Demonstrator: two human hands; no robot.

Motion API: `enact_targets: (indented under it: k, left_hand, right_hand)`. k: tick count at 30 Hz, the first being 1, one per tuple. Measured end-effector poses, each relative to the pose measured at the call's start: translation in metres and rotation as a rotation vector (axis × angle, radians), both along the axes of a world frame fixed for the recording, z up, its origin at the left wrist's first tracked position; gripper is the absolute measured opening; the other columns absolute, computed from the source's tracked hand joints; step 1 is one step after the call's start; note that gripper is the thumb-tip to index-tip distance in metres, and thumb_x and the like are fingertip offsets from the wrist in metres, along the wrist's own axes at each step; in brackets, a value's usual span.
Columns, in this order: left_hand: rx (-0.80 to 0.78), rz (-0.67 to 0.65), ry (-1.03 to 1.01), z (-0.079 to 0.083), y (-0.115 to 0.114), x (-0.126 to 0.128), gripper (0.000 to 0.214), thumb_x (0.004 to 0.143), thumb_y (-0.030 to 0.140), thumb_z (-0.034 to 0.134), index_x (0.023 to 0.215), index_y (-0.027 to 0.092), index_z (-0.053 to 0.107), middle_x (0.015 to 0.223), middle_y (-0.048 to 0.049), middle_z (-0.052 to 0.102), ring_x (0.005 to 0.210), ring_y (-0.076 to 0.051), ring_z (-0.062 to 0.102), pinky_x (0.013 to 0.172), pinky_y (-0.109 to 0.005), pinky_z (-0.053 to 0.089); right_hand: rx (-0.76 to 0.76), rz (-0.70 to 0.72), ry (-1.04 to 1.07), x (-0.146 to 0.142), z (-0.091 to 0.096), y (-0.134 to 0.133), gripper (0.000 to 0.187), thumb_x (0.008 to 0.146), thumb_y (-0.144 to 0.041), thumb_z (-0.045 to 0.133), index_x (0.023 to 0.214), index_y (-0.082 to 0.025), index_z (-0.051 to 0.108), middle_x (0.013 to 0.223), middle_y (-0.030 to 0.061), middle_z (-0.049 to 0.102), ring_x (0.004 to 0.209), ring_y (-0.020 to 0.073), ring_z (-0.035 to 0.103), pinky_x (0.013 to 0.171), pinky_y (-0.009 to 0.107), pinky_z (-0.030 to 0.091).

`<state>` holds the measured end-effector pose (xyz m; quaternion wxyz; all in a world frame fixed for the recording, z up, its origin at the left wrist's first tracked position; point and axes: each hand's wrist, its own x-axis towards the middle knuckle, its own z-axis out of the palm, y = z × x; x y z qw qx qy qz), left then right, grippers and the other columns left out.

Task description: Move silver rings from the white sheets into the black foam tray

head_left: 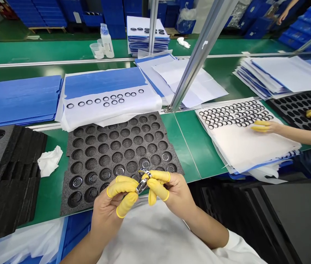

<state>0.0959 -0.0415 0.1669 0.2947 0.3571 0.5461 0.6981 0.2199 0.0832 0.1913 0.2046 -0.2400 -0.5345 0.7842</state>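
Observation:
Both my hands wear yellow finger cots and meet over the near edge of a black foam tray (117, 146) full of round pockets. My left hand (114, 205) and my right hand (169, 192) pinch small shiny metal rings (143, 180) between their fingertips. Several pockets in the tray's nearest rows hold rings (120, 171); the farther pockets are empty. Behind the tray, a white sheet (111, 106) carries a row of loose dark rings (106, 99).
A crumpled white cloth (49, 161) lies left of the tray beside stacked black foam (4, 176). A slanted metal post (196, 58) rises mid-bench. At right, another person's hands (265, 126) in yellow cots touch a sheet covered with rings. A bottle (107, 41) and cups stand far back.

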Motion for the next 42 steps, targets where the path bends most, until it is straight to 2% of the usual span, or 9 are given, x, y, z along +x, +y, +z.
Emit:
enact_targets:
  k: [10, 16, 19, 23, 26, 30, 32, 38, 42]
  left_hand:
    - [0.050, 0.030, 0.034, 0.001, 0.004, 0.000, 0.011, 0.085, 0.025, 0.082, 0.094, 0.026, 0.077, 0.083, -0.0008, 0.071, 0.073, -0.014, 0.070, 0.067, -0.024, 0.062]
    - [0.200, 0.143, 0.247, -0.010, 0.001, -0.005, 0.039, 0.082, 0.022, 0.086, 0.117, 0.033, 0.072, 0.122, -0.0008, 0.071, 0.103, -0.015, 0.075, 0.103, -0.036, 0.061]
    - [0.199, 0.072, 0.392, -0.013, -0.003, -0.008, 0.043, 0.087, 0.018, 0.081, 0.126, 0.033, 0.068, 0.126, -0.0025, 0.074, 0.109, -0.018, 0.076, 0.098, -0.034, 0.063]
    - [0.181, 0.063, 0.496, -0.012, -0.005, -0.007, 0.049, 0.085, 0.012, 0.081, 0.128, 0.030, 0.067, 0.111, -0.0010, 0.081, 0.098, -0.018, 0.080, 0.089, -0.030, 0.067]
    - [0.192, 0.096, 0.411, -0.010, -0.007, -0.002, 0.040, 0.087, 0.011, 0.078, 0.121, 0.031, 0.071, 0.109, 0.0009, 0.081, 0.093, -0.016, 0.081, 0.085, -0.028, 0.069]
    - [0.074, 0.139, 0.135, -0.009, -0.008, 0.005, 0.018, 0.097, 0.028, 0.069, 0.114, 0.030, 0.074, 0.100, -0.0019, 0.080, 0.088, -0.017, 0.080, 0.078, -0.028, 0.070]
    - [0.085, 0.182, 0.109, -0.009, -0.007, 0.006, 0.017, 0.098, 0.033, 0.067, 0.113, 0.031, 0.075, 0.097, -0.0019, 0.078, 0.087, -0.017, 0.079, 0.081, -0.031, 0.070]
    - [0.207, 0.218, 0.367, -0.010, 0.004, 0.003, 0.049, 0.086, 0.014, 0.081, 0.129, 0.033, 0.069, 0.098, 0.0013, 0.072, 0.087, -0.013, 0.072, 0.089, -0.034, 0.066]
    - [0.196, 0.178, 0.443, -0.007, 0.007, -0.001, 0.049, 0.087, 0.013, 0.079, 0.131, 0.032, 0.069, 0.098, -0.0013, 0.072, 0.089, -0.014, 0.066, 0.078, -0.027, 0.061]
  right_hand:
    - [-0.027, 0.051, -0.019, 0.002, 0.000, 0.000, 0.045, 0.087, -0.061, 0.073, 0.100, -0.018, 0.081, 0.053, -0.0032, 0.061, 0.049, 0.0100, 0.053, 0.051, 0.022, 0.042]
    - [-0.037, 0.121, -0.034, 0.006, 0.003, 0.002, 0.042, 0.091, -0.057, 0.069, 0.090, -0.016, 0.079, 0.054, -0.0024, 0.062, 0.049, 0.0088, 0.052, 0.051, 0.021, 0.040]
    - [-0.058, 0.157, -0.027, 0.006, 0.004, 0.002, 0.042, 0.093, -0.056, 0.068, 0.090, -0.016, 0.078, 0.053, -0.0033, 0.061, 0.047, 0.0072, 0.047, 0.050, 0.021, 0.036]
    - [-0.080, 0.158, -0.013, 0.006, 0.004, 0.003, 0.041, 0.092, -0.055, 0.068, 0.087, -0.016, 0.077, 0.053, -0.0039, 0.061, 0.045, 0.0060, 0.042, 0.049, 0.021, 0.032]
    - [-0.122, 0.141, -0.023, 0.004, 0.002, 0.002, 0.040, 0.092, -0.054, 0.069, 0.082, -0.016, 0.075, 0.051, -0.0046, 0.059, 0.043, 0.0051, 0.035, 0.047, 0.022, 0.026]
    - [-0.240, 0.117, -0.054, 0.001, -0.003, -0.002, 0.046, 0.086, -0.059, 0.072, 0.071, -0.016, 0.067, 0.047, -0.0052, 0.056, 0.042, 0.0049, 0.029, 0.044, 0.024, 0.017]
    - [-0.319, 0.114, -0.062, 0.000, -0.007, -0.005, 0.049, 0.082, -0.062, 0.076, 0.067, -0.017, 0.062, 0.047, -0.0057, 0.054, 0.042, 0.0048, 0.028, 0.044, 0.025, 0.016]
    - [-0.473, 0.120, -0.070, -0.005, -0.014, -0.017, 0.054, 0.077, -0.064, 0.079, 0.063, -0.018, 0.055, 0.045, -0.0085, 0.046, 0.041, 0.0042, 0.026, 0.044, 0.023, 0.019]
    - [-0.458, 0.086, -0.053, -0.005, -0.015, -0.016, 0.053, 0.080, -0.061, 0.078, 0.061, -0.018, 0.053, 0.041, -0.0100, 0.039, 0.039, 0.0039, 0.023, 0.042, 0.022, 0.017]
